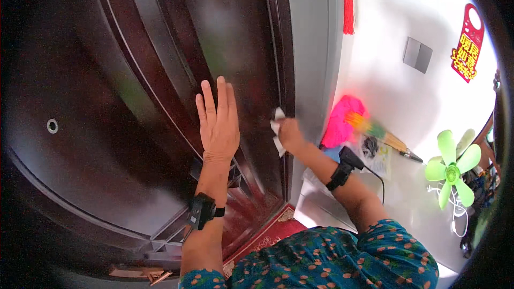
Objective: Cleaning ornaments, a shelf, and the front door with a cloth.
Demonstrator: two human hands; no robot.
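My left hand (pixel 219 128) lies flat against a dark brown panelled door (pixel 176 37), its fingers stretched upward. To its right, my right hand (pixel 292 136) is closed round a white cloth (pixel 278 127), which shows in folds at the fingers' left side. The hand is slightly blurred. It holds the cloth at the door's right edge, close to the pale frame (pixel 313 48). Whether the cloth is paper or fabric, I cannot tell.
A white cabinet (pixel 407 203) at the right bears a green-bladed fan (pixel 452 173) with a white cord, a bright pink bundle (pixel 345 120) and plastic bags. A red tassel (pixel 348 10) hangs by the frame. Below lies a red mat (pixel 273 234).
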